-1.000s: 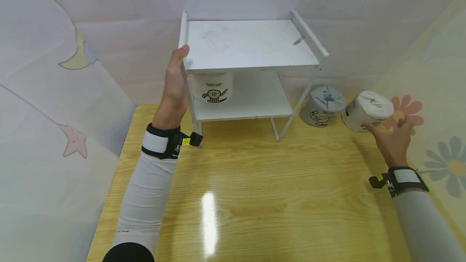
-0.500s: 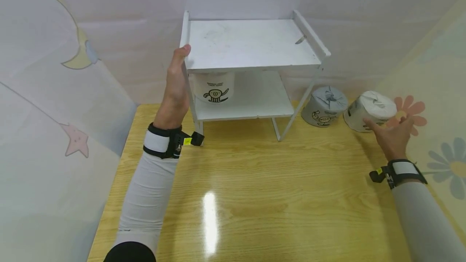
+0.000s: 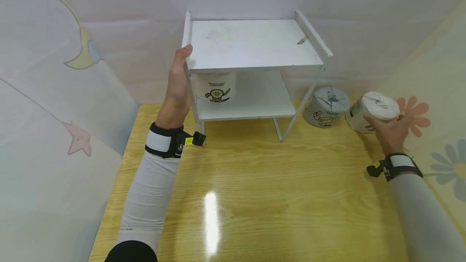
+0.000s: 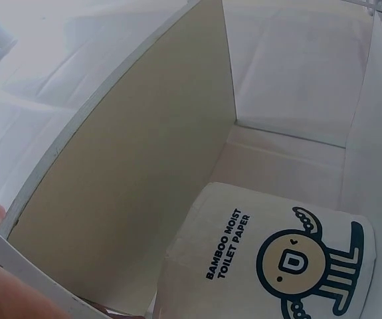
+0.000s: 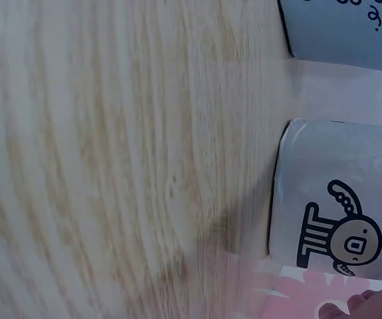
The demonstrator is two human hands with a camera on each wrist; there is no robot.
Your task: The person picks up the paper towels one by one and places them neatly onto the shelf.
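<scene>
My left hand [image 3: 178, 86] grips the left side of a white two-tier shelf rack [image 3: 255, 43], thumb over its upper rail and the other fingers hidden behind the side. A wrapped toilet paper roll [image 4: 277, 256] with a printed dog-like figure stands on the lower tier at the left. At the right, my right hand [image 3: 392, 132] is spread at the near side of a white wrapped toilet paper roll [image 3: 378, 106], its thumb overlapping the roll in the head view. In the right wrist view, some fingertips [image 5: 333, 311] show low beside that roll.
A greyish wrapped roll [image 3: 329, 106] stands between the rack and the white roll. All of this is on a wood-grain table [image 3: 284, 197]. Pale walls with printed pictures, including a pink flower [image 3: 418, 110], close in the back and both sides.
My right hand has moved forward and slightly left, closer to the white roll. The left hand keeps its grip on the rack. The whole head view has shifted slightly.
</scene>
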